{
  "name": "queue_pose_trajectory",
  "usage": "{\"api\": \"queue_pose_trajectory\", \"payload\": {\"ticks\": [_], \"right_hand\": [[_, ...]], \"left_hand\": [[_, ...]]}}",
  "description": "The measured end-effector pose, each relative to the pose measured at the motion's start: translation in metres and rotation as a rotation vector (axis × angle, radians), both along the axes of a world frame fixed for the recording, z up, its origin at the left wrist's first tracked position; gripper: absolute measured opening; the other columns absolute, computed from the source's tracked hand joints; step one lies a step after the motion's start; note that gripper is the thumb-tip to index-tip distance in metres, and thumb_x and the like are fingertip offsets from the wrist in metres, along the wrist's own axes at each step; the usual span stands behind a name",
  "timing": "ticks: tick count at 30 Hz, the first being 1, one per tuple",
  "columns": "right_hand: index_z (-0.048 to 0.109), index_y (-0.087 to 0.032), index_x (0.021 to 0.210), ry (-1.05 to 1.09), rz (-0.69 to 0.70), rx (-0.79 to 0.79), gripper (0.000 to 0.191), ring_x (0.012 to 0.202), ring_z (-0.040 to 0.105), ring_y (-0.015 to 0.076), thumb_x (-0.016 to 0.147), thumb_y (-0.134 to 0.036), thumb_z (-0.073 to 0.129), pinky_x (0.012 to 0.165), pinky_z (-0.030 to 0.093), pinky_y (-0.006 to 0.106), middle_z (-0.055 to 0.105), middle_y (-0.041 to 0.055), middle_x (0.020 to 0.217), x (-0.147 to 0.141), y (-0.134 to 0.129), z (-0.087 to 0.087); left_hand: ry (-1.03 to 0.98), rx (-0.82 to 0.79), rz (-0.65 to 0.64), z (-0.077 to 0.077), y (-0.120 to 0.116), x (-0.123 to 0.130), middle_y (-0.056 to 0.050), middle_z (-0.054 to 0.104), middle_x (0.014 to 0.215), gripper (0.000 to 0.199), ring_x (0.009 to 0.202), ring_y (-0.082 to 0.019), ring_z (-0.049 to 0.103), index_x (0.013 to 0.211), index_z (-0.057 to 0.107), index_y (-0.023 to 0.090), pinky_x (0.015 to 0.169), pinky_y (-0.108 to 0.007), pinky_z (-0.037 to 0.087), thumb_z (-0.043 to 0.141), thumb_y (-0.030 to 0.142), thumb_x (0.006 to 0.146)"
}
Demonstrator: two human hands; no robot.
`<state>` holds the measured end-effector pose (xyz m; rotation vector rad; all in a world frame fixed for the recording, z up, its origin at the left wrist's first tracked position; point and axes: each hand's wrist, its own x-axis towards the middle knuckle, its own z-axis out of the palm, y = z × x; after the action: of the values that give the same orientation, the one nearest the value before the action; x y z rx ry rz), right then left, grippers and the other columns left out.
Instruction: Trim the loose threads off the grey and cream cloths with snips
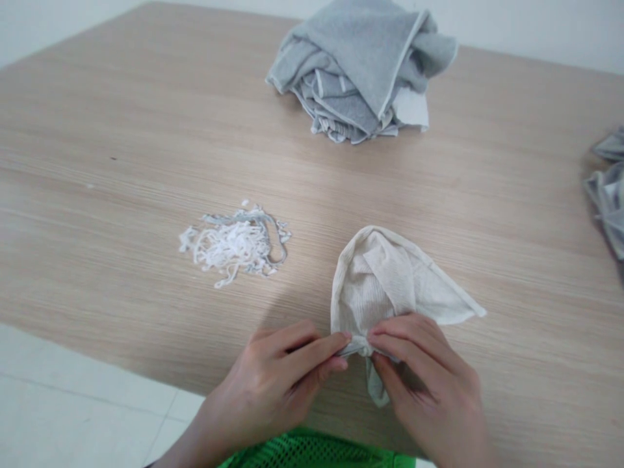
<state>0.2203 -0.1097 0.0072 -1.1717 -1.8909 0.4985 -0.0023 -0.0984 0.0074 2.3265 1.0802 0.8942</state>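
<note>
A cream ribbed cloth (370, 286) lies on the table near its front edge, gathered at its lower end, with one pointed corner spread to the right. My left hand (287, 370) pinches the gathered edge from the left between thumb and fingers. From the right, my right hand (429, 383) grips the same edge, its fingertips close to those of the left. Between the two hands a small bunched part of the cloth shows, and a narrow end hangs below it.
White and grey thread scraps (234, 244) lie left of the cloth on the wooden table (146, 130). A pile of grey cloths (361, 65) sits at the back. More grey cloth (611, 201) is at the right edge. Green fabric (316, 452) shows below the table edge.
</note>
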Motion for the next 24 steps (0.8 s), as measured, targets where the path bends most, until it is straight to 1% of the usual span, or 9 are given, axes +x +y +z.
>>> {"api": "queue_pose_trajectory", "payload": {"ticks": [5,9,11,13,15,17,20,22,24], "right_hand": [[0.072,-0.017,0.104,-0.025,0.000,-0.008,0.025,0.096,0.067,0.0140,0.092,0.003,0.064,0.091,0.054,0.032,0.075,0.0025,0.100,-0.001,-0.002,-0.001],[0.072,-0.018,0.105,-0.050,-0.090,0.053,0.026,0.098,0.066,0.0139,0.092,0.003,0.065,0.092,0.054,0.030,0.074,0.0025,0.102,-0.002,0.001,0.000],[0.072,-0.018,0.106,-0.113,-0.149,0.110,0.026,0.098,0.065,0.0156,0.091,0.003,0.066,0.089,0.053,0.033,0.073,0.0041,0.103,-0.001,0.005,-0.001],[0.071,-0.017,0.106,-0.229,-0.174,0.130,0.025,0.096,0.063,0.0186,0.091,0.003,0.066,0.086,0.052,0.037,0.071,0.0066,0.105,0.000,0.007,-0.004],[0.071,-0.016,0.108,-0.349,-0.152,0.106,0.024,0.092,0.060,0.0205,0.092,0.001,0.065,0.081,0.052,0.040,0.069,0.0088,0.107,0.002,0.007,-0.008],[0.070,-0.016,0.116,-0.413,-0.111,0.066,0.028,0.090,0.058,0.0207,0.093,0.000,0.063,0.080,0.052,0.041,0.067,0.0099,0.109,0.004,0.004,-0.010],[0.068,-0.017,0.126,-0.353,-0.089,0.038,0.038,0.093,0.059,0.0202,0.094,0.001,0.059,0.082,0.054,0.040,0.066,0.0102,0.112,0.006,-0.002,-0.007],[0.069,-0.017,0.125,-0.258,-0.078,0.048,0.040,0.097,0.061,0.0197,0.093,0.003,0.057,0.081,0.054,0.037,0.065,0.0104,0.113,0.005,-0.006,-0.001],[0.071,-0.016,0.120,-0.195,-0.032,0.073,0.039,0.097,0.062,0.0192,0.091,0.005,0.056,0.079,0.054,0.034,0.066,0.0103,0.109,0.002,-0.009,0.004]], "left_hand": [[-0.039,-0.048,0.021,-0.001,0.002,-0.005,-0.001,0.070,0.087,0.022,0.065,-0.008,0.062,0.124,0.069,0.018,0.058,-0.018,0.049,0.058,0.022,0.105],[-0.049,-0.078,0.070,-0.001,0.002,-0.011,0.000,0.069,0.086,0.026,0.061,-0.006,0.060,0.129,0.068,0.021,0.056,-0.017,0.049,0.061,0.026,0.104],[-0.057,-0.065,0.098,0.000,0.003,-0.012,0.000,0.070,0.087,0.026,0.063,-0.006,0.062,0.129,0.068,0.022,0.058,-0.016,0.050,0.062,0.026,0.104],[-0.082,-0.047,0.125,0.001,0.005,-0.014,0.000,0.071,0.088,0.025,0.068,-0.006,0.065,0.127,0.069,0.020,0.062,-0.014,0.053,0.064,0.025,0.103],[-0.106,-0.021,0.156,0.001,0.007,-0.016,0.000,0.071,0.089,0.024,0.072,-0.006,0.068,0.124,0.070,0.018,0.066,-0.013,0.054,0.065,0.023,0.102],[-0.113,0.017,0.183,0.000,0.009,-0.020,-0.001,0.071,0.090,0.023,0.075,-0.006,0.069,0.123,0.071,0.017,0.068,-0.012,0.055,0.067,0.021,0.101],[-0.106,0.032,0.199,-0.004,0.009,-0.025,0.000,0.071,0.090,0.024,0.076,-0.006,0.069,0.124,0.071,0.018,0.070,-0.012,0.055,0.067,0.021,0.100],[-0.108,0.015,0.194,-0.006,0.009,-0.027,0.000,0.071,0.089,0.025,0.075,-0.007,0.069,0.126,0.070,0.018,0.068,-0.013,0.056,0.067,0.021,0.101],[-0.115,0.004,0.193,-0.006,0.008,-0.027,0.000,0.071,0.088,0.026,0.074,-0.007,0.068,0.126,0.069,0.018,0.067,-0.014,0.056,0.066,0.022,0.101]]}}
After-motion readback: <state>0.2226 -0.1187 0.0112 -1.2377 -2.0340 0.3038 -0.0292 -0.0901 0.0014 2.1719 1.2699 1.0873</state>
